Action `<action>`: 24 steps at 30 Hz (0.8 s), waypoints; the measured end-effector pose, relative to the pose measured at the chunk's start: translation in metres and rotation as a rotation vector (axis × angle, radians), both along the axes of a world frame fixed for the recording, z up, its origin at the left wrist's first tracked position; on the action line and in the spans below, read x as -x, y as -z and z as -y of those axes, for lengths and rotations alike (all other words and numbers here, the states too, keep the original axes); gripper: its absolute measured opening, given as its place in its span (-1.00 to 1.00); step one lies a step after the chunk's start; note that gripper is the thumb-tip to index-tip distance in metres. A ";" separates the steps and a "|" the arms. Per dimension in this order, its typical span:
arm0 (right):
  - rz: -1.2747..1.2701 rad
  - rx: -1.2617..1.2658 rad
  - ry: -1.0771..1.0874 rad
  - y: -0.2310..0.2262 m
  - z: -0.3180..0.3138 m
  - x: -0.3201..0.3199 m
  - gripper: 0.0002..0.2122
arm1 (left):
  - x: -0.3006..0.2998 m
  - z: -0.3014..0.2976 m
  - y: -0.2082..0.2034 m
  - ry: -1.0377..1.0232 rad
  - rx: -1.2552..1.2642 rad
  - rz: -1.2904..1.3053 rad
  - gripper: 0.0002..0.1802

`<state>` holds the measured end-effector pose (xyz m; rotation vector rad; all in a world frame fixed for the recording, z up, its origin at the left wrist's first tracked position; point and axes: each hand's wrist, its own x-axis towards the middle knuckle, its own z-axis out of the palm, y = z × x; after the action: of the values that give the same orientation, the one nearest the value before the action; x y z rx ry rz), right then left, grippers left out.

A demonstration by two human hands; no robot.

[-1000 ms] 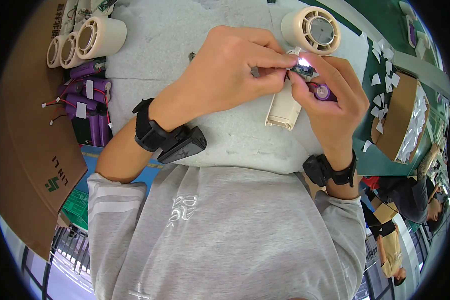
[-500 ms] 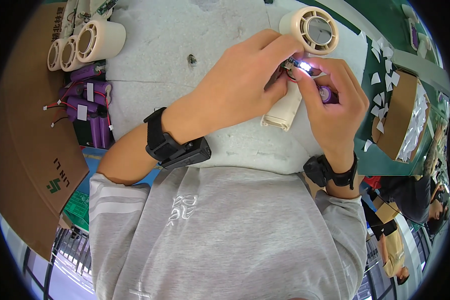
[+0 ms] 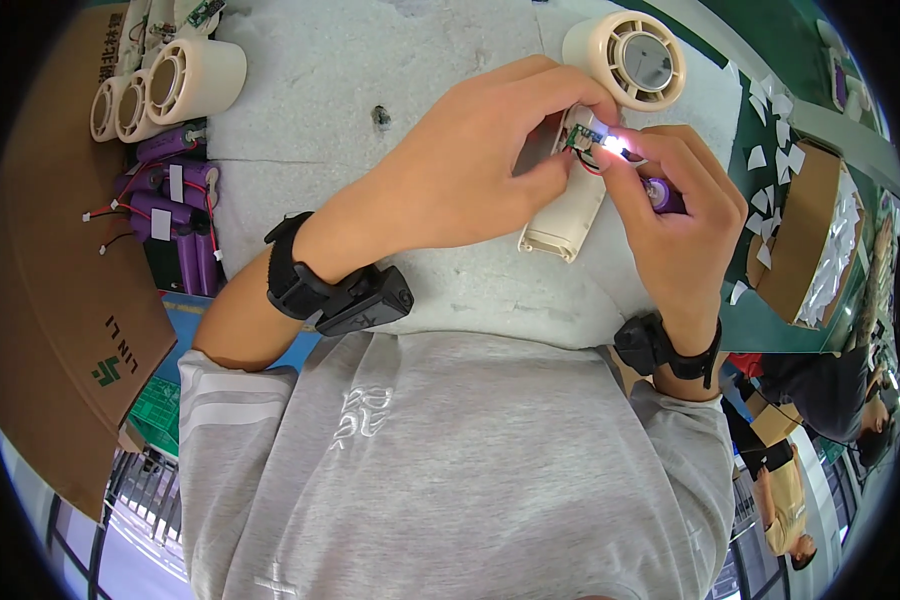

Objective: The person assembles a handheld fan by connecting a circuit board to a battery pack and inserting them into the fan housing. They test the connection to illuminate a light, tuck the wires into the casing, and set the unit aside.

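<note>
A small green circuit board [image 3: 586,132] with a bright white light glowing at its right end sits between my hands, over the open cream handle shell [image 3: 558,232] of a handheld fan. My left hand [image 3: 480,155] has its thumb and index fingertip curled at the board's edges. Thumb and index finger of my right hand [image 3: 678,200] close at the lit end, and its curled fingers keep a purple battery cell [image 3: 662,194] in the palm. Short red and black wires hang below the board. Above the hands lies the round cream fan head [image 3: 642,62] with its silver centre.
Several cream fan bodies [image 3: 198,80] and purple battery cells [image 3: 175,212] with wires lie at the left, beside a large cardboard box [image 3: 60,280]. White paper pieces [image 3: 758,158] and an open carton [image 3: 795,235] are at the right. Two people are beyond.
The board has tilted so its green face shows more, and my left fingers have spread slightly around it. My right hand has shifted a little right and down, still with the battery cell.
</note>
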<state>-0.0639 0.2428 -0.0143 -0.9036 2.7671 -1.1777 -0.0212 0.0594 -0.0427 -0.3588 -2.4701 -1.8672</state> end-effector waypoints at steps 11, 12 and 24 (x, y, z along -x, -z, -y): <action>-0.104 -0.028 -0.001 0.000 0.004 -0.004 -0.84 | 0.001 -0.005 -0.003 -0.090 -0.086 0.049 -0.70; -0.104 -0.029 -0.002 0.000 0.005 -0.004 -0.84 | 0.001 -0.005 -0.005 -0.080 -0.052 0.085 -0.68; -0.141 -0.008 0.012 0.006 0.004 -0.003 -0.83 | 0.000 -0.007 0.000 -0.108 0.021 0.046 -0.64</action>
<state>-0.0605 0.2391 -0.0199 -1.0094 2.8875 -1.1468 -0.0213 0.0663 -0.0431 -0.1800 -2.4851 -1.8297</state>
